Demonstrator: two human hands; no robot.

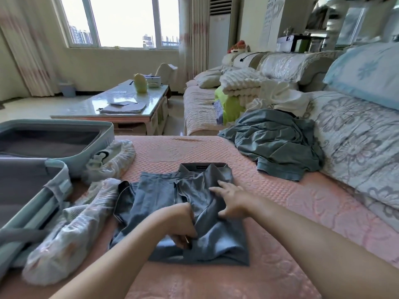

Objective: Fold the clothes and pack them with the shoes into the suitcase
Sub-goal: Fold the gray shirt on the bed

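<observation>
The grey-blue collared shirt lies partly folded on the pink quilted cover of the sofa. Its collar points away from the person and its right side is already turned in over the middle. Both bare hands are on it. The left grip sits at the shirt's near centre with its fingers curled down, pinching a fold of the cloth. The right grip rests just beyond it on the turned-in right side, palm down, fingers spread and straight, pressing the fabric and holding nothing.

A small dark label shows inside the collar; its writing is too small to read.

Just left of the shirt, touching its sleeve, lies a white patterned cover holding what seems to be a shoe, though the wrapping hides it. A second such cover lies farther back against the suitcase, which stands open at the left edge with a pale teal shell and grey lining.

Well to the right, a blue-green garment lies crumpled on the cover, with a white garment behind it. A chart on the far wall is too blurred to read.
</observation>
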